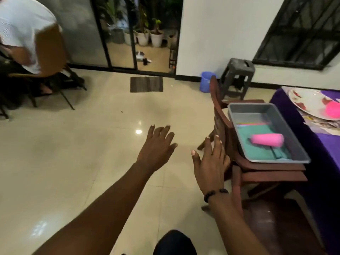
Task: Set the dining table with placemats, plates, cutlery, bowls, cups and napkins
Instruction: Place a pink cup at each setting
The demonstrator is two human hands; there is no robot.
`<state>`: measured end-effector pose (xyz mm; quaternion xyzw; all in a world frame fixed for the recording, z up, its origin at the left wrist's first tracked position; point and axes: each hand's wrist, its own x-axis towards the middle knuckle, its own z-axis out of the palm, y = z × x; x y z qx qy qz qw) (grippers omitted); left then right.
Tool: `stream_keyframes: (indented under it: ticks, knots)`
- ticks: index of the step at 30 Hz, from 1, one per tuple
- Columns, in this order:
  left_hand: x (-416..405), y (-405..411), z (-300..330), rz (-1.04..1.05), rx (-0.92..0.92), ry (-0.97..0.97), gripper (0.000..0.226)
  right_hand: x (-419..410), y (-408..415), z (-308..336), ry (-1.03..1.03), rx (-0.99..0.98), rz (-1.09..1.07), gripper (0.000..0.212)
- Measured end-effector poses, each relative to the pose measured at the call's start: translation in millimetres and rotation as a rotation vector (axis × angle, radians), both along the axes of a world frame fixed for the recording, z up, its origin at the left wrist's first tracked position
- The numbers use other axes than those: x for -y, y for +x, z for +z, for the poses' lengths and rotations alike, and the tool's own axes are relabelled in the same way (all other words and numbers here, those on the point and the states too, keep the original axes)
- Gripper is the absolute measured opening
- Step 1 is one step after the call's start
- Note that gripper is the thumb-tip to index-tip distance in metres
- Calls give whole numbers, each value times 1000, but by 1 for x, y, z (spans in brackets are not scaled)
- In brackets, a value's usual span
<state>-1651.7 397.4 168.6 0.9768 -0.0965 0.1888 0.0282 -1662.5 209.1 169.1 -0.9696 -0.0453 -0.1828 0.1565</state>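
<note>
A grey metal tray (299,157) sits on the seat of a dark wooden chair (222,124) at the right. Inside it lie a pink cup (266,141) on its side, a teal napkin (257,131) and thin coloured cutlery near the far wall. My right hand (211,162), with a bead bracelet, hovers open just left of the chair back, fingers spread. My left hand (156,150) is stretched out open over the floor, holding nothing. On the purple-clothed table (329,144) at the far right lie a patterned plate (309,102), a placemat under it and another pink cup (333,109).
A second chair (276,227) stands near the table's corner. A dark stool (237,76) and blue bucket (206,81) stand by the wall. A seated person in white (24,30) occupies a chair at far left. A small mat (146,84) lies before the glass door.
</note>
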Motion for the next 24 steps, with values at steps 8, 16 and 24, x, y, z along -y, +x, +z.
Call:
stream_keyframes:
  ticks: [8, 16, 24]
  knots:
    - [45, 154, 8, -332, 101, -85, 35, 18, 112, 1, 199, 134, -338, 57]
    - [96, 293, 46, -516, 30, -120, 43, 62, 218, 4, 315, 174, -541, 55]
    - [170, 411, 22, -597, -92, -110, 45, 112, 285, -20, 379, 164, -844, 42]
